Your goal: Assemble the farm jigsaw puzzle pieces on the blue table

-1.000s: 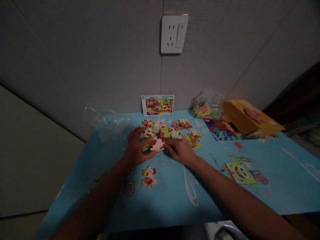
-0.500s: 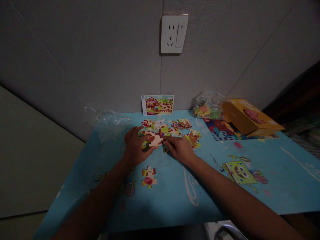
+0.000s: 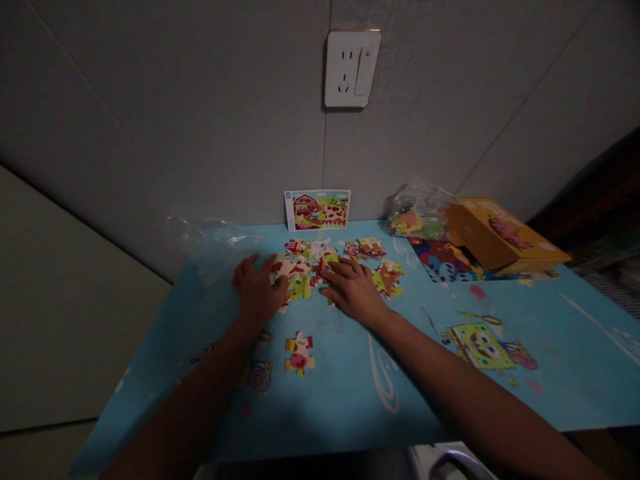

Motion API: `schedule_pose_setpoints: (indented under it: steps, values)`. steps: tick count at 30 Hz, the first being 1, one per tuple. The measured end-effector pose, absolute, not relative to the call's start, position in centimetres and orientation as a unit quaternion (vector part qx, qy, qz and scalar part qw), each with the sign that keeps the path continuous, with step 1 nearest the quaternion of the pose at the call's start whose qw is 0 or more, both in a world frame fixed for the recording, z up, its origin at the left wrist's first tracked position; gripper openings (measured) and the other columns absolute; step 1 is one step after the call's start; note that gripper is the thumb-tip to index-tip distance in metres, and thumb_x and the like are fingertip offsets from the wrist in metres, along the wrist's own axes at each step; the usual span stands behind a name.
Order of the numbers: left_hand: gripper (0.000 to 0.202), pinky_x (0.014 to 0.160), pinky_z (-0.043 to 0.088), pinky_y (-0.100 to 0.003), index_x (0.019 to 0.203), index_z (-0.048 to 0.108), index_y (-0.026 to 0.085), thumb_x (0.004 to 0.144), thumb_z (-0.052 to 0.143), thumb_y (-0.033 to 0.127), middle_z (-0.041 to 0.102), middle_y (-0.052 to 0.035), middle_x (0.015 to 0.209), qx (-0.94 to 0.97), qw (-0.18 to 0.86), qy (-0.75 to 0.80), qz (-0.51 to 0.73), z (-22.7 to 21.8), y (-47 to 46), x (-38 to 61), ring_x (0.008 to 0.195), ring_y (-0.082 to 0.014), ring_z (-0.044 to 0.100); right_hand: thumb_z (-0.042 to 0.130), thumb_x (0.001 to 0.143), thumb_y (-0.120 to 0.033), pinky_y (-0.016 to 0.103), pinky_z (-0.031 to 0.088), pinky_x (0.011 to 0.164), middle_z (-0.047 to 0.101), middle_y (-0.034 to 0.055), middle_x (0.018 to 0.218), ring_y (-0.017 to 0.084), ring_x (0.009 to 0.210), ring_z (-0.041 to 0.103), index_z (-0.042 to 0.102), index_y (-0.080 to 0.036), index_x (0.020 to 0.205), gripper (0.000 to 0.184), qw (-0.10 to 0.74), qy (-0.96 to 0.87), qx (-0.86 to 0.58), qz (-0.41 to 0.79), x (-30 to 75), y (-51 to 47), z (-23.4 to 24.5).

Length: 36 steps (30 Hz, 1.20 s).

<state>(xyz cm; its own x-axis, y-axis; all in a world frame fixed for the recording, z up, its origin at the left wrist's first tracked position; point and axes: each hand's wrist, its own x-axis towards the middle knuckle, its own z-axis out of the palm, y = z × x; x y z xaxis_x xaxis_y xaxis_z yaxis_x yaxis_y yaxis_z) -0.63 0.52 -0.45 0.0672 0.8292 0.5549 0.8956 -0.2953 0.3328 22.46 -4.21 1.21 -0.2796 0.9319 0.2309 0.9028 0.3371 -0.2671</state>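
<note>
My left hand is at the left edge of a loose heap of jigsaw puzzle pieces, its fingers spread. Its thumb and index finger are beside a white piece with red-brown patches. Palm down, my right hand has its fingers stretched over the middle of the heap, hiding some pieces. A piece with a cow's face lies apart, nearer to me. To the right of my right hand are brown and green pieces, with more pieces behind them.
A farm picture card leans against the wall under a socket. Clear plastic lies at the back left. At the back right are a bag of pieces, an open yellow box and a colourful sheet on the blue tablecloth.
My left hand has shifted left and its fingers have spread; the patched piece is farther left. My right hand's fingers have gone from bunched together to stretched out over the pieces.
</note>
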Motion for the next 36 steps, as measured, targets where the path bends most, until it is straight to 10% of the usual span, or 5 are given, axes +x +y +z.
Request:
schedule_pose_setpoints:
  steps: [6,13,36]
  values:
    - [0.037,0.106,0.032,-0.056,0.112,0.070,0.026,0.075,0.072,0.031,0.051,-0.0109,0.135,-0.826,0.009,-0.467,-0.316,0.7,-0.2,-0.3,0.129,-0.0377,0.038,0.064,0.088,-0.042,0.047,0.034,0.097,0.067,0.0091,0.117,0.030,0.117,0.048,0.068,-0.023,0.110,0.029,0.230,-0.781,-0.578,0.052,22.7,-3.9,1.2]
    - [0.077,0.113,0.027,-0.051,0.142,0.045,0.020,0.075,0.075,0.042,0.055,-0.0106,0.139,-0.891,-0.058,-0.359,-0.273,0.4,-0.4,-0.2,0.135,-0.0341,0.036,0.064,0.087,-0.046,0.042,0.038,0.095,0.067,0.0098,0.112,0.026,0.108,0.051,0.063,-0.019,0.105,0.032,0.313,-0.806,-0.497,0.071,22.2,-4.7,2.5]
    - [0.041,0.089,0.044,-0.043,0.108,0.053,0.018,0.072,0.071,0.021,0.062,-0.0101,0.101,-0.805,-0.026,-0.454,-0.382,0.1,1.0,-0.7,0.097,-0.0282,0.055,0.068,0.079,-0.044,0.048,0.034,0.097,0.060,0.0144,0.121,0.034,0.113,0.046,0.057,-0.017,0.122,0.052,0.224,-0.767,-0.599,0.044,22.3,-5.0,2.5]
